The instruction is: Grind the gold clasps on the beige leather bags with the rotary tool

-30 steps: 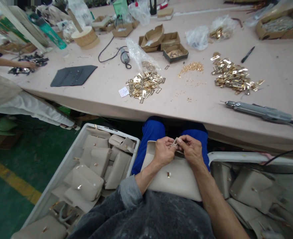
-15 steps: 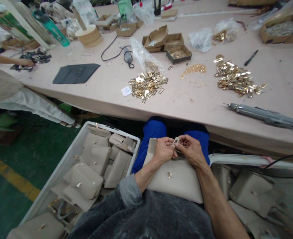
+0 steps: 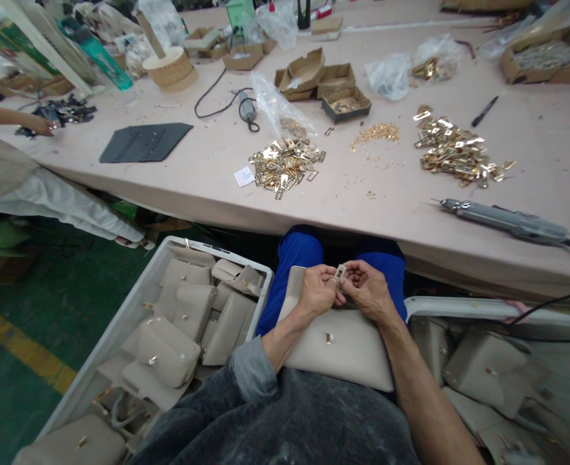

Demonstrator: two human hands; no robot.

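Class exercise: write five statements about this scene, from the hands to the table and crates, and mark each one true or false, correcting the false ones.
1. The person's left hand and right hand meet at a small metal frame. True.
2. The beige bag being worked over lies on the table. False: it lies on the person's lap.
3. The grey power tool rests in a crate. False: it rests on the table.
4. A black pen lies farther back than the power tool. True.
5. The left crate holds a single bag. False: it holds several bags.
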